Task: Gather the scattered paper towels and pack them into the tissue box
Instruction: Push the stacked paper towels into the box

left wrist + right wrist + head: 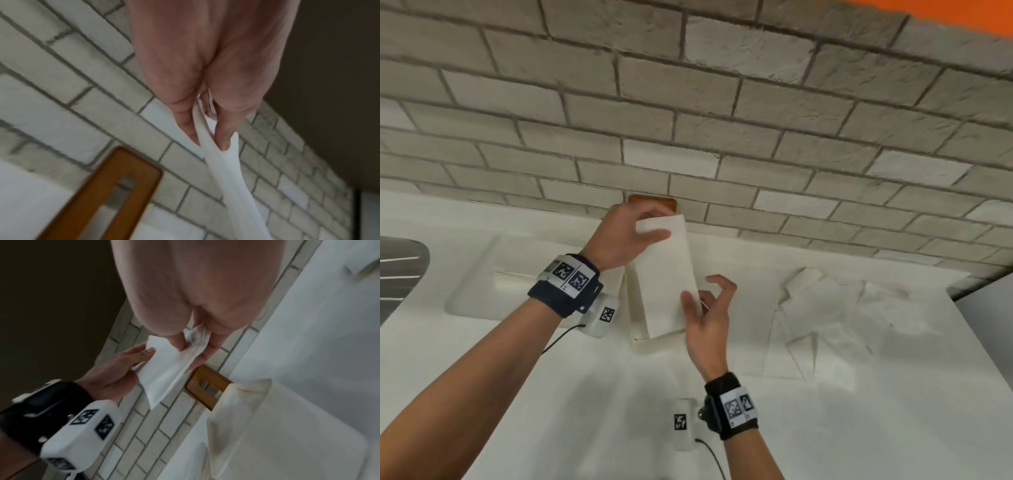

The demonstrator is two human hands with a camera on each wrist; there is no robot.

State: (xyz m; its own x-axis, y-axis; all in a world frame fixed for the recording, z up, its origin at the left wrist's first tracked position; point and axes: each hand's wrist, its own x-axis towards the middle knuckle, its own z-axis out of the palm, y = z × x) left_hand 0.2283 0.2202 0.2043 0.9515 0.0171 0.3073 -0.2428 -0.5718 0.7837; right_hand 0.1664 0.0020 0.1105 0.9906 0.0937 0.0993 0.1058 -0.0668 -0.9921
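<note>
Left hand (625, 236): grips the far top edge of a folded paper towel stack (667, 274), thumb and fingers curled over it.
Paper towel stack: held above the table (551, 394) at centre, long axis running away from the person toward the wall, far end raised.
Tissue box (640, 339): white, directly below the stack; which way it opens cannot be told.
Right hand (705, 320): thumb pressed on the stack's near corner, other fingers loosely curled and apart.
Scattered paper towels (832, 318): lying flat, right of the hands.
Room: pale brick wall (722, 102); orange-brown lid (652, 200) leaning at its foot.
</note>
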